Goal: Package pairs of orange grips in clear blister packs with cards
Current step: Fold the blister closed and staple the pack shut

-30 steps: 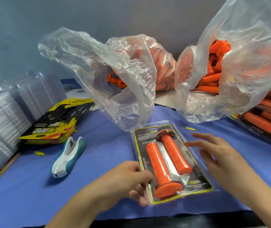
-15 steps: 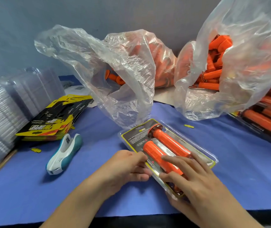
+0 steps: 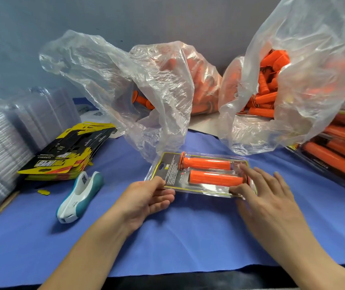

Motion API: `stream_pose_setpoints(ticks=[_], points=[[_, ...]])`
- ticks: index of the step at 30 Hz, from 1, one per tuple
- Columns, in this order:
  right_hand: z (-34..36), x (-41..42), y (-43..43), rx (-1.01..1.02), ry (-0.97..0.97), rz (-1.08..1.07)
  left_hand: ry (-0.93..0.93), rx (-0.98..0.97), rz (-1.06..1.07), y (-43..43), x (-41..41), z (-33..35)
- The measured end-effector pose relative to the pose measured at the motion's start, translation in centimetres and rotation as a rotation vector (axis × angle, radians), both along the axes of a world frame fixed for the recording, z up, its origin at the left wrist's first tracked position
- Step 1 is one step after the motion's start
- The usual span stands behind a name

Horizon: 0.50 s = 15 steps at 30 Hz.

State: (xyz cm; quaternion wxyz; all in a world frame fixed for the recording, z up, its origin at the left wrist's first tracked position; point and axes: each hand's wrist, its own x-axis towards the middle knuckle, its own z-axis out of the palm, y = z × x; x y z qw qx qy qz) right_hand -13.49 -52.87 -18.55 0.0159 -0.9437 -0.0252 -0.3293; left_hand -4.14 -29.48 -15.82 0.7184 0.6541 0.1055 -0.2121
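Two orange grips [image 3: 207, 163] lying side by side in blister pack [image 3: 168, 166]; my left grip [image 3: 144, 199] pinching its left end, my right grip [image 3: 268, 201] unclenched, straight fingers [image 3: 251, 173] touching right end.

Two orange grips [image 3: 215, 178] lie crosswise in blister pack [image 3: 207, 189]

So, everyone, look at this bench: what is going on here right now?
A person is handling a clear plastic blister pack with a black-and-yellow card inside, holding two orange ribbed rubber grips side by side. The left hand pinches the pack's left end; the right hand lays straight fingers on its right end. A stack of yellow-and-black cards and a white-and-teal handheld tool lie on the blue cloth.
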Motion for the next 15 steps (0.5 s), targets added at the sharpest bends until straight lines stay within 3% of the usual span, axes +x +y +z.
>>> stream_pose_setpoints(ticks=[4,10,15], points=[[-0.1,1.0,3.0,-0.013,-0.094,0.144,0.017,0.0,-0.02,-0.1,-0.3,0.2],[-0.3,3.0,6.4,-0.083,0.008,0.215,0.019,0.114,-0.155,0.3,-0.8,0.5],[-0.6,3.3,7.1,-0.078,-0.001,0.217,-0.085,0.193,-0.052,1.3,0.0,0.2]])
